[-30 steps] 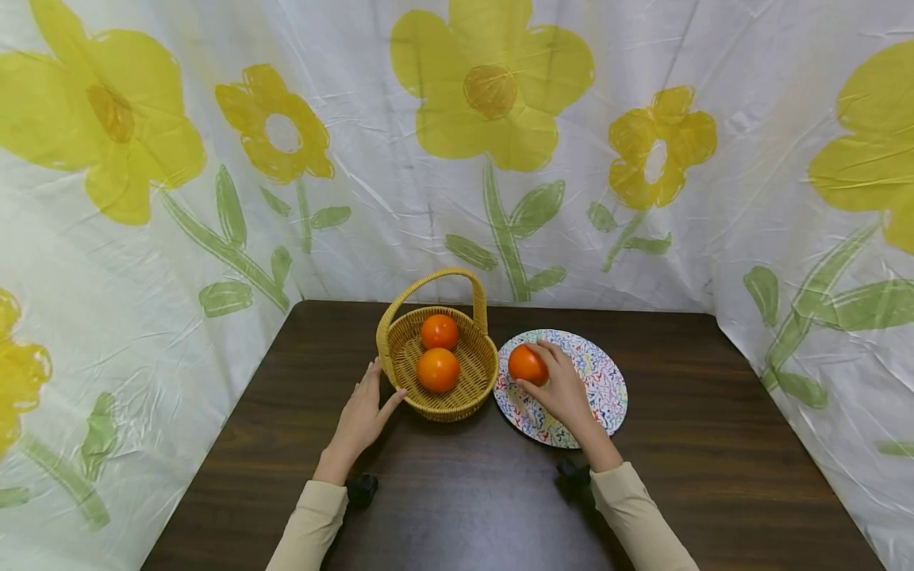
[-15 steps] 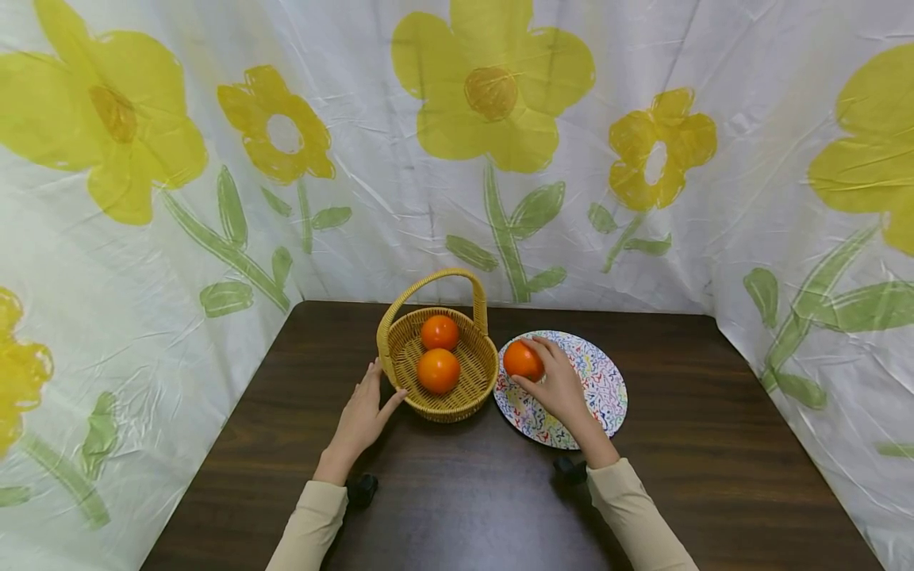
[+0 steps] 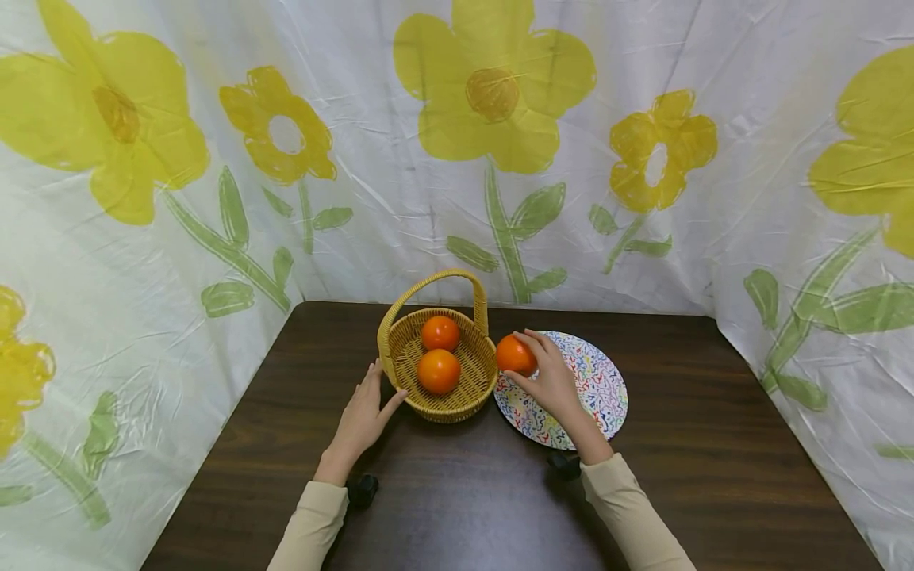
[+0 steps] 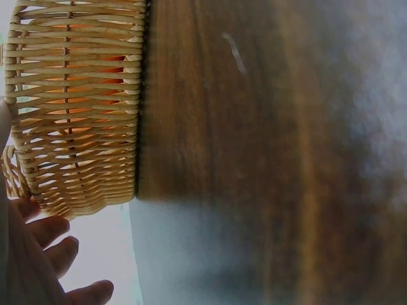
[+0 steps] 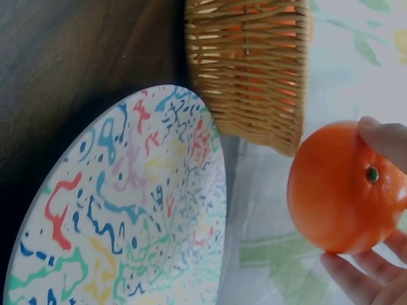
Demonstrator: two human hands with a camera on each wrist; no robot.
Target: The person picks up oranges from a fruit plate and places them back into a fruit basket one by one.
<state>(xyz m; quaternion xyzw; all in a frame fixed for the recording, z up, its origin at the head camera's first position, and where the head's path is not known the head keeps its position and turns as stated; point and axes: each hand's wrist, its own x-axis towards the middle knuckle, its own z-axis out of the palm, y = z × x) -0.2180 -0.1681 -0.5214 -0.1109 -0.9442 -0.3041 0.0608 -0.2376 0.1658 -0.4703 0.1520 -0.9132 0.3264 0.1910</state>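
My right hand (image 3: 555, 386) pinches an orange (image 3: 516, 354) between thumb and fingers. In the right wrist view that orange (image 5: 343, 190) shows its green stem spot and hangs above the patterned plate (image 5: 127, 210), close to the basket's side. The yellow wicker basket (image 3: 453, 408) has an upright arched handle, and two oranges (image 3: 439, 371) lie inside it. My left hand (image 3: 359, 416) rests at the basket's left side with thumb and fingers spread. In the left wrist view its fingers (image 4: 60, 254) lie loosely beside the woven wall (image 4: 76, 114).
The basket and the plate (image 3: 596, 396) stand side by side on a dark wooden table (image 3: 457, 507). A white curtain (image 3: 371, 222) with yellow flowers hangs behind the table and along both sides. Black wrist devices (image 3: 362, 492) sit below both wrists.
My right hand has carried its orange up and left, from over the plate toward the basket's right rim. The left hand and the basket have stayed in place.
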